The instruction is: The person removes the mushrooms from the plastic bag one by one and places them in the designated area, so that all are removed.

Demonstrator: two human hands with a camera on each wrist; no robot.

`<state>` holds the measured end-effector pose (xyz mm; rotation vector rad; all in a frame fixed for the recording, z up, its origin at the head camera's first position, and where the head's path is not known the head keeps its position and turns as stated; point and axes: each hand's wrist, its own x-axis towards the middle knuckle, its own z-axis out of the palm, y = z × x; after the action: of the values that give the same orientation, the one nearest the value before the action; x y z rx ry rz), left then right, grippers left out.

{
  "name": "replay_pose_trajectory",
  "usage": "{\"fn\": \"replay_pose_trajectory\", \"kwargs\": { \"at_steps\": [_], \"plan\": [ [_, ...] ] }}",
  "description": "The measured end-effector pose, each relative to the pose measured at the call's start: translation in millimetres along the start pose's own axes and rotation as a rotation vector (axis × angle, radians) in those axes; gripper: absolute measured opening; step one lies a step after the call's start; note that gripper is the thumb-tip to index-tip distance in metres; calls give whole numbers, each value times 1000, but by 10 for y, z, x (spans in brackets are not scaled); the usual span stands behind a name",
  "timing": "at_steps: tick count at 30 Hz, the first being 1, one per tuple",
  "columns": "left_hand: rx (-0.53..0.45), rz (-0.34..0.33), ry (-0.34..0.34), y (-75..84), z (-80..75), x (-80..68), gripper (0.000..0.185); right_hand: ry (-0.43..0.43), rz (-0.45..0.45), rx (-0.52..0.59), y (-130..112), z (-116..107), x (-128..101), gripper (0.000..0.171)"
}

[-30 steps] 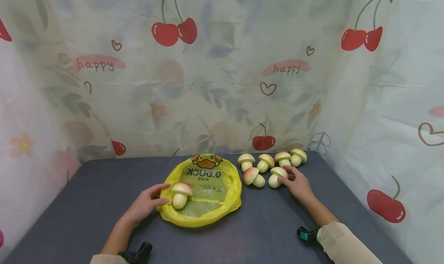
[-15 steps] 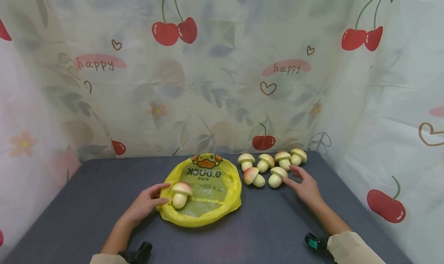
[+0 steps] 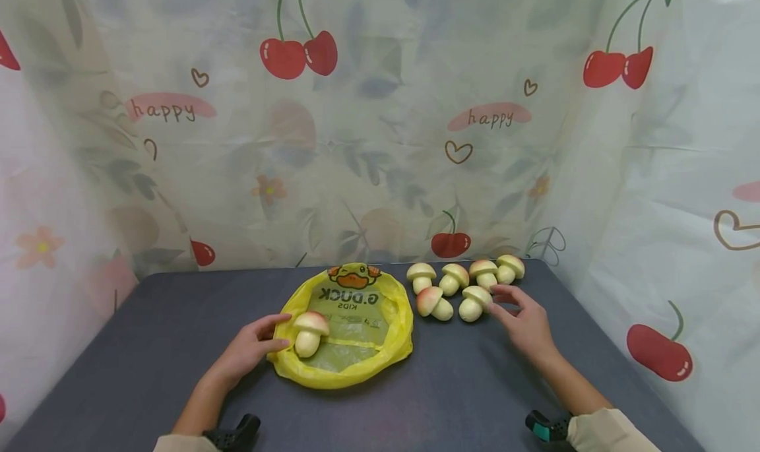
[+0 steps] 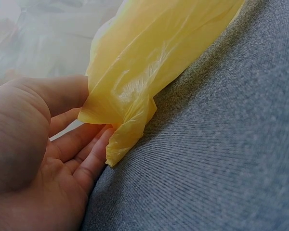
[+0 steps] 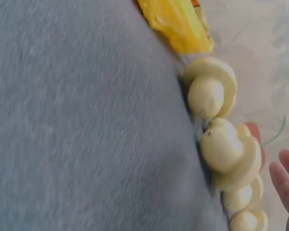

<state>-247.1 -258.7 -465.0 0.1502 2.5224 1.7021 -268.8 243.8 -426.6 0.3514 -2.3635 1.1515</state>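
A yellow plastic bag (image 3: 356, 333) lies open and flat on the dark grey table (image 3: 451, 386). One cream mushroom with a pink cap (image 3: 310, 332) sits on its left part. My left hand (image 3: 284, 330) is at the bag's left rim; in the left wrist view the bag's edge (image 4: 125, 120) lies pinched between thumb and fingers (image 4: 86, 159). Several more mushrooms (image 3: 454, 277) are clustered to the right of the bag. My right hand (image 3: 495, 300) hovers beside the nearest one (image 3: 473, 303), fingers loosely curled, holding nothing. The right wrist view shows that mushroom row (image 5: 229, 151) and fingertips (image 5: 284, 178).
A cherry-print curtain (image 3: 380, 122) closes off the back and both sides of the table. The table's right edge (image 3: 600, 326) runs close to my right forearm. A black wrist strap shows at each forearm near the front edge.
My right hand lifted off the front-right mushroom, drew back to the right, then came near it again with fingers curling. Left hand, bag and its mushroom stayed still.
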Motion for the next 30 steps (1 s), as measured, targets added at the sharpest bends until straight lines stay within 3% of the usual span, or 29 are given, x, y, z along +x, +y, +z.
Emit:
{"fn": "replay_pose_trajectory", "kwargs": {
  "at_steps": [3,10,21,30],
  "plan": [
    [-2,-4,0,2,0,-2,59,13,-37,52,-109,33,22,27],
    [1,-17,8,17,2,-4,59,-6,-119,130,-740,62,22,16],
    [4,-15,12,16,-2,-10,58,-112,-207,216,-1018,353,228,16],
    [-7,-11,6,16,5,-14,58,-229,-182,249,-1253,592,425,17]
  ]
}}
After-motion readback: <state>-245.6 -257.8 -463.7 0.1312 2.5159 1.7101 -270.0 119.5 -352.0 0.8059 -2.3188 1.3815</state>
